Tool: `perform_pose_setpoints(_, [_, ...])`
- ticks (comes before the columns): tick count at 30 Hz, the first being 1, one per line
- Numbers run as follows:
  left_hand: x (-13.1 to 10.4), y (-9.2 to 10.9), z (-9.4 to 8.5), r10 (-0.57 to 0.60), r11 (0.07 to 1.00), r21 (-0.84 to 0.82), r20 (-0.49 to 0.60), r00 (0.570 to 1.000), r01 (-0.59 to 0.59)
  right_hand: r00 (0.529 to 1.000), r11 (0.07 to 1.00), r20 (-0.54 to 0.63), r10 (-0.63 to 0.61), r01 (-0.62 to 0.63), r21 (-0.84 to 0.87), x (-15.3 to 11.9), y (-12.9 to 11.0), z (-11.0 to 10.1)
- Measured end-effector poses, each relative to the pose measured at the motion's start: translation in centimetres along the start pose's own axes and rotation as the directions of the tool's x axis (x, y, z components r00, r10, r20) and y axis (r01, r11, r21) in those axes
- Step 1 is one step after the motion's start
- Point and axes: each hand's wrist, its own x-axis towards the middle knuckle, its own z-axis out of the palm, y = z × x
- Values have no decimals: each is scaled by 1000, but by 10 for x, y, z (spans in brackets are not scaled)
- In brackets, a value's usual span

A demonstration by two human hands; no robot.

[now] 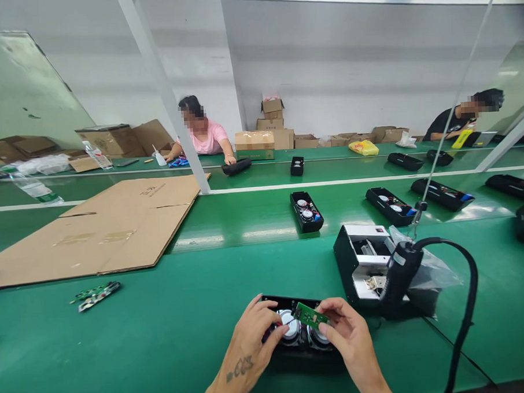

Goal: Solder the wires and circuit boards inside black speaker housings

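A black speaker housing [290,353] with two round silver-white speaker drivers lies on the green bench in front of me. Over it, my right hand [348,334] pinches a small green circuit board [309,315] by its right end between thumb and fingers. My left hand [257,336] is at the housing's left side, thumb and fingertips closed around thin wires [279,322] close to the board's left end. The fingers partly cover the wires and the left driver. Two more circuit boards [96,294] lie on the bench to the left.
A black-and-white machine [352,268] stands right of the housing, with a cabled black hand tool [402,271] hanging before it. Flattened cardboard [115,226] covers the left. Open speaker housings [306,212] sit on the green line beyond. Two people work across it, near cardboard boxes [254,144].
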Motion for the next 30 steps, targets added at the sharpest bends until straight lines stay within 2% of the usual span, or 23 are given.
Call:
perform_pose_setpoints(3, [6,-6,10,-90,996,-14,-114,989,89,1000,1000,19,-7,7,-3,-2,3,0])
perform_pose_setpoints(7, [11,-10,25,-183,983,-37,-178,967,179,988,982,127,-92,111,-155,-5,-2,3])
perform_pose_setpoints(11, [11,-12,31,-225,974,-69,-181,957,216,961,937,211,-178,231,-263,-5,-7,6])
perform_pose_setpoints(18, [9,-15,26,-265,958,-146,-107,958,248,941,888,245,-234,309,-339,-5,-1,5])
perform_pose_setpoints(21, [5,-19,25,-257,954,-182,-95,962,237,912,806,284,-297,399,-438,-8,-2,7])
perform_pose_setpoints(25, [-3,-27,30,-205,940,-301,-132,970,158,872,615,392,-292,485,-621,-19,-11,8])
perform_pose_setpoints(28, [-10,-29,40,-275,897,-404,-193,942,180,858,507,451,-244,510,-695,-25,-17,5])
perform_pose_setpoints(30, [-15,-26,47,-355,868,-442,-235,905,225,831,472,482,-279,555,-685,-26,-20,3])
